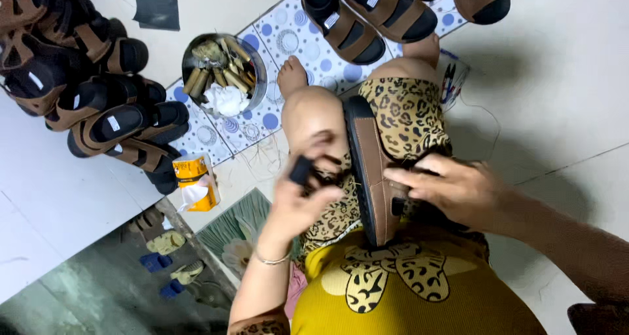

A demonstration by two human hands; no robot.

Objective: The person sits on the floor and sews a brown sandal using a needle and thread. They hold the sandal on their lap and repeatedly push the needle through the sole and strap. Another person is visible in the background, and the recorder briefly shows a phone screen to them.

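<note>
A brown sandal with a black sole (375, 171) stands on its edge between my knees, resting on my leopard-print lap. My right hand (452, 187) lies flat against its brown upper and steadies it. My left hand (301, 194) is closed on a black strap (303, 170) just left of the sandal, near my bare knee. My bare foot (290, 75) rests on the dotted mat beyond.
A pile of finished brown-and-black sandals (98, 93) lies at the left, and more sandals (393, 7) at the top. A round metal bowl (259, 66) holds tools and a white rag. An orange tissue box (195, 178) stands on the floor nearby.
</note>
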